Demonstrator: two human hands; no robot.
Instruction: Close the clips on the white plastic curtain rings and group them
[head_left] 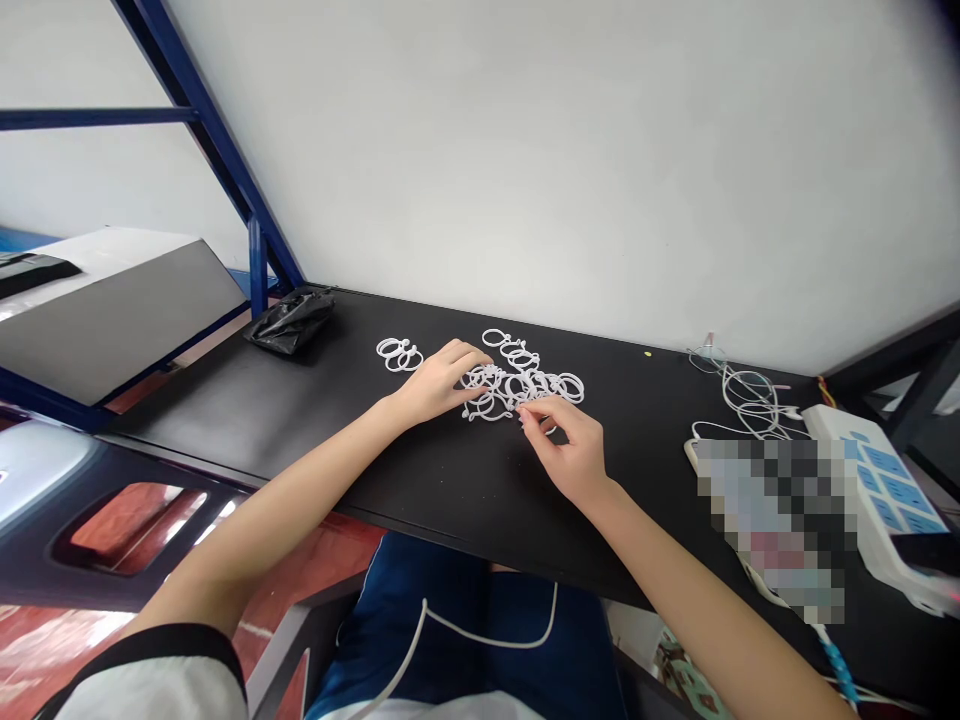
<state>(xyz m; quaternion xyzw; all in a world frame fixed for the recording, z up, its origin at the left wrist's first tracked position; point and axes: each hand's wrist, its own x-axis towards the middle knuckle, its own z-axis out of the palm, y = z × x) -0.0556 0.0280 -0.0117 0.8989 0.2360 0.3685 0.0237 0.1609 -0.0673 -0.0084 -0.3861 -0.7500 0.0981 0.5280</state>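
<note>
A pile of white plastic curtain rings [534, 385] with small eyelets lies on the black tabletop [442, 470]. My left hand [442, 382] rests at the pile's left side, fingers and thumb apart, its tips touching or just over the nearest rings. At the front of the pile my right hand [568, 445] is closed in a pinch, thumb against forefinger. Part of a white ring shows by those fingers; the pinched spot itself is mostly covered. A small separate group of rings [399, 354] lies left of my left hand, and a few more [496, 339] trail off behind the pile.
A crumpled black plastic bag [291, 320] sits at the table's left end. On the right are a coiled white cable [750, 400], a blurred-out phone-like device [776, 530] and a white power strip [885, 490]. A pale wall [562, 180] stands behind the table.
</note>
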